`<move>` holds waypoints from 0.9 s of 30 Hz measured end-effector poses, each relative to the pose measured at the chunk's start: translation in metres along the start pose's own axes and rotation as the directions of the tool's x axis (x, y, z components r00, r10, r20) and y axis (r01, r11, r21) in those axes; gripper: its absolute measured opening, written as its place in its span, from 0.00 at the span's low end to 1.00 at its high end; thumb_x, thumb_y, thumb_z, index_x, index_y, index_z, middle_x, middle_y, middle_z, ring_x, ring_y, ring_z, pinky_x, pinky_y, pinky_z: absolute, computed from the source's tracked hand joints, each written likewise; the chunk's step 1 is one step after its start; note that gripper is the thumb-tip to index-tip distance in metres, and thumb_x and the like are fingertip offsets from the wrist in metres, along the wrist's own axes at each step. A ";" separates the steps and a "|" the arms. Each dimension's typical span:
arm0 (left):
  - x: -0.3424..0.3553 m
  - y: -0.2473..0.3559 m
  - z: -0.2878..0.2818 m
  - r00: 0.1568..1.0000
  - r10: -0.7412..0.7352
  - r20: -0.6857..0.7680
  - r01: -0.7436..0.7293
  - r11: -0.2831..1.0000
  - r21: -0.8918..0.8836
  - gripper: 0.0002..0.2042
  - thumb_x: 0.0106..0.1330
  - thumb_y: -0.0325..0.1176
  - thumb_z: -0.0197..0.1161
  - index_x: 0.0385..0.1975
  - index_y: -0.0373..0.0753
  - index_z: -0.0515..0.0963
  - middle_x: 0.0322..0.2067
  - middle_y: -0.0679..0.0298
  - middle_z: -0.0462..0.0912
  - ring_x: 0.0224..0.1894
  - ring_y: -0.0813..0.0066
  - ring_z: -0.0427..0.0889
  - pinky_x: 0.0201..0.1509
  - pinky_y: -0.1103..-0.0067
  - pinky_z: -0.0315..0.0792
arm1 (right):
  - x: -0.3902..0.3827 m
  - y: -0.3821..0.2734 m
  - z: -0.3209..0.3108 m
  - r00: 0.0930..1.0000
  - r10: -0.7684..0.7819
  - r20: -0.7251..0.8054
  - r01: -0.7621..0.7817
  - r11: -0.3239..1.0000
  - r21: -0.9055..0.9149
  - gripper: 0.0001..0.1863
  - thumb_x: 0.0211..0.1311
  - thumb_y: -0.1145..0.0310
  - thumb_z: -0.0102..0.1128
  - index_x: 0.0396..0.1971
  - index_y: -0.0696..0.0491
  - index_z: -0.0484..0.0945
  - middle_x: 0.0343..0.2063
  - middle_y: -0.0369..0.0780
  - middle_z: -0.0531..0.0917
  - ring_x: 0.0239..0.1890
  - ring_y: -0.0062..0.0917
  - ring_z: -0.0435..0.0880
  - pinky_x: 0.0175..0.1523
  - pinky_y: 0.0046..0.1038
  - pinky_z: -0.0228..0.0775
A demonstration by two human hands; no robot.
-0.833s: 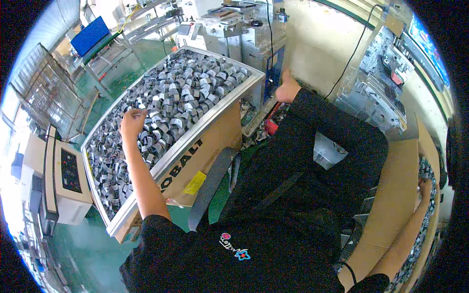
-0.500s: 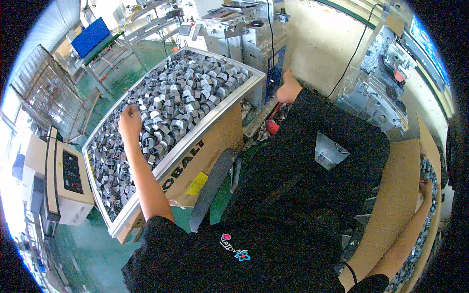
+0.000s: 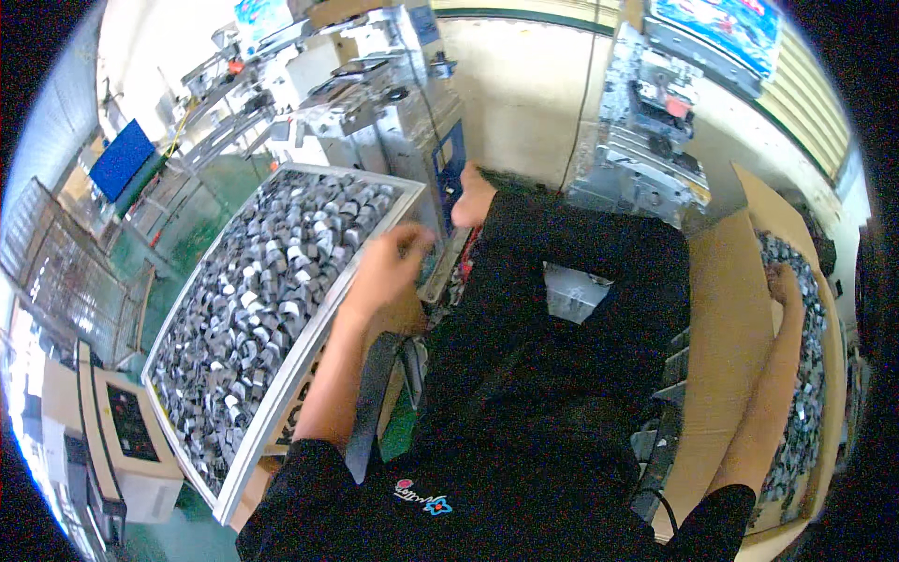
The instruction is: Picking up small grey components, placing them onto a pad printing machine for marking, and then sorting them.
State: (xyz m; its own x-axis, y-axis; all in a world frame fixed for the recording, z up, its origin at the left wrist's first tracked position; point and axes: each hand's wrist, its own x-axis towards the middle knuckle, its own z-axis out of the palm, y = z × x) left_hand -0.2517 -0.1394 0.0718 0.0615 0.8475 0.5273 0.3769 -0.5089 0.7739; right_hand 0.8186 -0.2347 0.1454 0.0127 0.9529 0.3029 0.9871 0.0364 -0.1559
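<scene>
My left hand (image 3: 386,270) is lifted over the right rim of a wide tray (image 3: 309,384). Its fingers curl inward and are blurred; whatever they hold does not show. Heaped in the tray are small curved grey pieces (image 3: 272,281), like arc-shaped segments. On my right, my right hand (image 3: 781,283) reaches into a tall open cardboard box (image 3: 721,328). More small grey pieces (image 3: 807,375) fill that box, and the hand is at their surface near the far end. Its fingers are bent, and what lies in them is too small to make out.
Between tray and box are my black-clothed legs (image 3: 562,375) and a bare foot (image 3: 474,197). Metal machines (image 3: 375,122) stand ahead against the wall, another machine (image 3: 646,150) to the right. A cream-coloured cabinet (image 3: 140,440) is left of the tray.
My left hand has left the pieces and moved right, past the tray's rim. The view has swung to the right. My right hand now shows more fully in the box.
</scene>
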 end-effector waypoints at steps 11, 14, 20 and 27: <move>-0.021 -0.045 0.093 0.697 -0.419 0.582 0.285 0.906 0.311 0.12 0.72 0.39 0.58 0.48 0.39 0.74 0.31 0.56 0.83 0.29 0.68 0.81 0.34 0.70 0.75 | 0.068 -0.171 0.097 0.806 0.567 -0.173 -0.562 0.823 0.081 0.17 0.63 0.59 0.57 0.44 0.54 0.84 0.35 0.52 0.86 0.34 0.41 0.87 0.41 0.38 0.77; -0.017 -0.067 0.094 0.434 -0.553 0.711 0.303 0.833 0.463 0.13 0.71 0.39 0.58 0.50 0.40 0.74 0.32 0.58 0.83 0.29 0.70 0.80 0.29 0.72 0.74 | 0.051 -0.140 0.077 0.805 0.520 -0.286 -0.560 0.824 -0.080 0.16 0.64 0.61 0.56 0.44 0.53 0.84 0.28 0.49 0.86 0.26 0.36 0.86 0.34 0.36 0.76; -0.024 -0.093 0.095 0.337 -0.599 0.726 0.383 0.792 0.475 0.16 0.73 0.42 0.55 0.54 0.40 0.72 0.34 0.61 0.84 0.30 0.71 0.81 0.25 0.73 0.73 | 0.055 -0.150 0.089 0.733 0.526 -0.431 -0.572 0.820 0.029 0.15 0.63 0.63 0.52 0.44 0.51 0.83 0.30 0.48 0.86 0.30 0.38 0.86 0.37 0.37 0.75; -0.020 -0.096 0.098 0.273 -0.622 0.734 0.394 0.768 0.505 0.16 0.72 0.40 0.56 0.54 0.37 0.72 0.36 0.60 0.85 0.33 0.71 0.82 0.34 0.73 0.77 | 0.057 -0.143 0.092 0.711 0.507 -0.488 -0.558 0.829 0.049 0.15 0.60 0.66 0.49 0.42 0.49 0.82 0.33 0.49 0.86 0.32 0.41 0.86 0.39 0.38 0.75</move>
State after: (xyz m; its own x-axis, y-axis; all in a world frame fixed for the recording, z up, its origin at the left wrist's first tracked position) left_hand -0.1988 -0.0921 -0.0473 0.4606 0.6590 -0.5947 0.7801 0.0191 0.6254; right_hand 0.6632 -0.1576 0.0981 0.5873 0.5486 0.5950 0.8030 -0.4867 -0.3439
